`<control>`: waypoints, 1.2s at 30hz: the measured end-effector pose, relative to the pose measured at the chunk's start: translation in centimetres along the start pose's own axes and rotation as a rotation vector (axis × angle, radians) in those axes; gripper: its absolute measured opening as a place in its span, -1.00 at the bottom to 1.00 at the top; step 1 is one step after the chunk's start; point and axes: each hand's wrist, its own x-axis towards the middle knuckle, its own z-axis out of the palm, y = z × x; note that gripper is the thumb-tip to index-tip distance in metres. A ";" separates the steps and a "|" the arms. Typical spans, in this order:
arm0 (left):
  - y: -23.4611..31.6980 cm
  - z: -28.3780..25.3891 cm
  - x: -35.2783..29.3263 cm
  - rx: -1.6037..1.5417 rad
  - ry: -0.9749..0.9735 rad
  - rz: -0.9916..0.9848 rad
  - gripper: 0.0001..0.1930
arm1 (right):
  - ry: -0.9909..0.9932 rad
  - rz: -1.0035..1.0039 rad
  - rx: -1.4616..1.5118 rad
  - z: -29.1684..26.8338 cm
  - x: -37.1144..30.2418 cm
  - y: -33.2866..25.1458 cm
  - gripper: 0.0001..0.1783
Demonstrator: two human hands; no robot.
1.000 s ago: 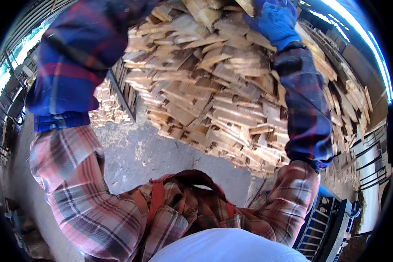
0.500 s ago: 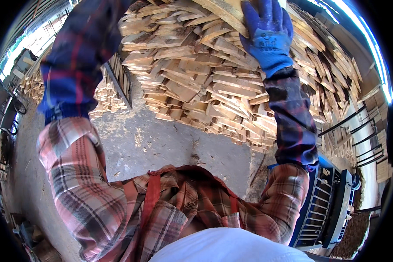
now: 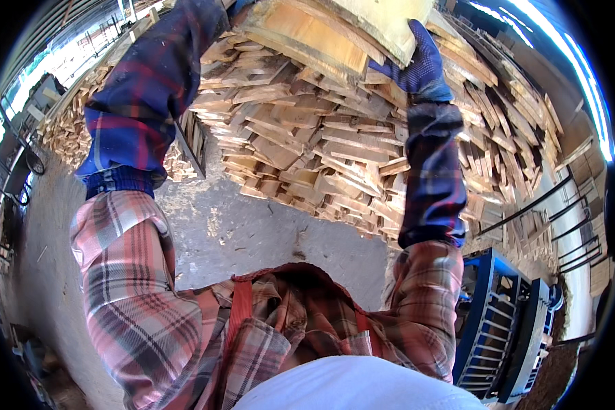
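Observation:
Two pale wooden boards point(image 3: 307, 37) are held up at the top of the view, one lapping over the other, above a large stack of rough-cut wooden slats point(image 3: 321, 130). At their right end my right hand point(image 3: 424, 68), in a blue knitted work glove, grips them with the fingers along the edge and the thumb low. My left hand point(image 3: 240, 8) is by the boards' left end, mostly cut off by the top edge; only a bit of blue glove shows and its fingers are hidden. Dark plaid oversleeves cover both forearms.
A grey concrete floor point(image 3: 253, 236) with wood scraps lies between me and the stack. To the right stand a blue metal frame with bars point(image 3: 492, 328) and a black metal rack point(image 3: 574, 219). More stacked wood point(image 3: 75, 130) is at the far left, near a dark metal post point(image 3: 190, 147).
The boards have come further into view, nearer to me. My right hand has turned from lying over the wood to gripping its end. Both forearms have drawn inward.

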 end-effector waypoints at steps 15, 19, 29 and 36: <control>-11.5 0.8 -4.1 -0.725 -0.045 0.002 -0.48 | 0.209 0.189 0.252 2.1 -14.3 5.7 -0.39; -21.9 0.4 -3.5 -0.771 0.039 -0.117 -0.48 | 0.290 0.169 0.160 -0.7 -22.2 11.3 -0.51; -38.2 23.2 -24.8 -1.061 0.158 -0.626 -0.48 | 0.412 0.516 0.080 -2.0 -52.1 14.7 -0.09; -41.1 42.9 -30.8 -0.944 -0.109 -1.058 -0.49 | 0.641 0.508 0.278 -6.5 -68.5 10.0 -0.01</control>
